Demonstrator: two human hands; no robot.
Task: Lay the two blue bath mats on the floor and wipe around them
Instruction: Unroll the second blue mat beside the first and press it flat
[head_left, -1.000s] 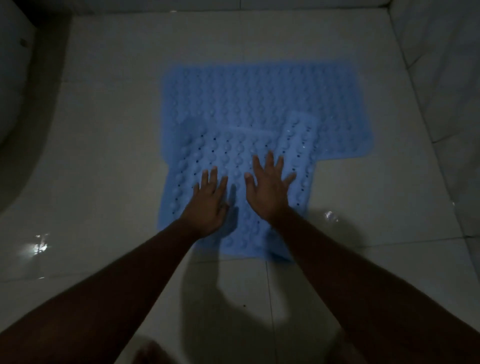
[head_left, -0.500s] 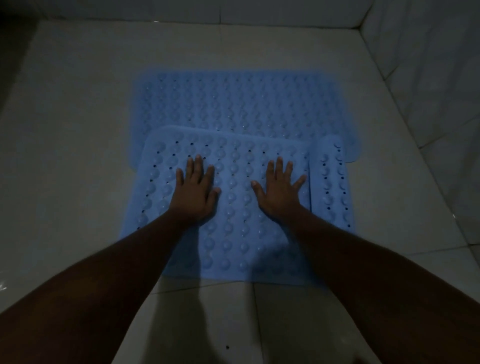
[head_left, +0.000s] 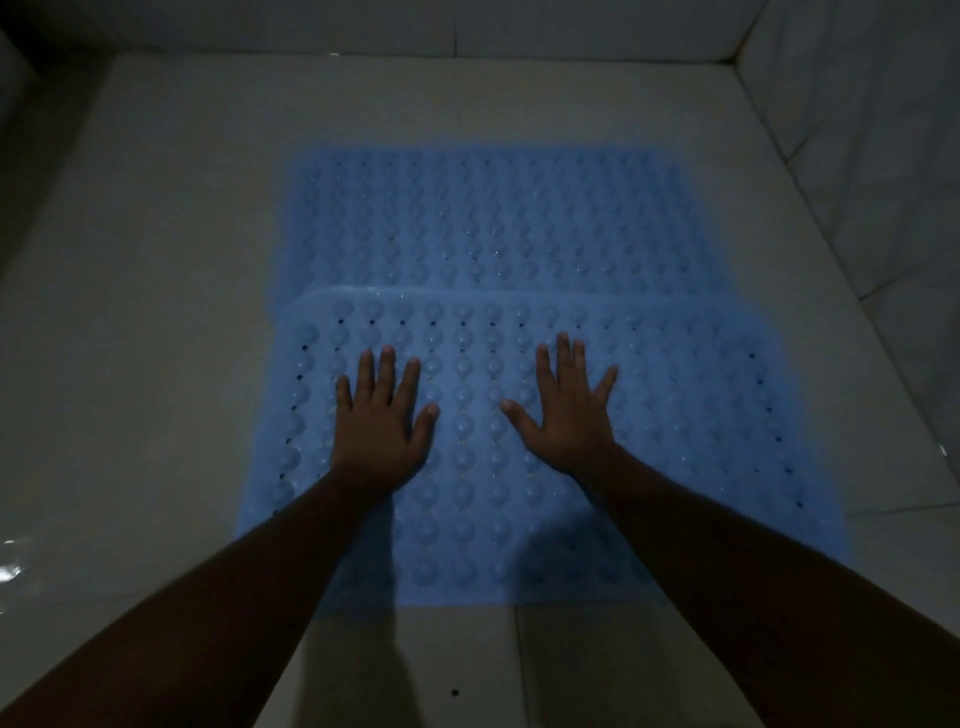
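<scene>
Near edge of the floor (head_left: 130, 338): pale tile. A grout line (head_left: 515, 665) runs away toward the mats, and one dark speck (head_left: 455, 692) sits on the tile between the two forearms. A wet glint (head_left: 10, 566) shows at the floor's left edge.

Near bath mat (head_left: 685, 467): blue and studded, with small holes along its left and right borders. It lies flat on the floor, and its near edge crosses the grout line. Change against half a second ago: the strip that stood apart as a flap along its right side is now spread level with the rest. The mat therefore reaches further toward the floor's right edge.

Left hand (head_left: 382, 415): palm down on the left part of the near mat. Fingers are straight and fairly close, thumb out, gripping nothing.
Right hand (head_left: 569, 415): palm down near the mat's middle. Fingers are straight and fanned wide, gripping nothing.
Both hands press flat, as they did before.

The far edge of the near mat, with its rounded left corner, overlaps the near edge of the far bath mat (head_left: 493, 218). The far mat is the same blue and lies flat on the floor.

Room around the mats:
- Left: a broad stretch of tile beside both mats, out to the floor's left edge.
- Right: a narrower band between the mats and the right wall (head_left: 857, 130), tightest at the near mat's right edge.
- Far side: a strip of tile runs from the far mat to the back wall (head_left: 363, 26).
</scene>
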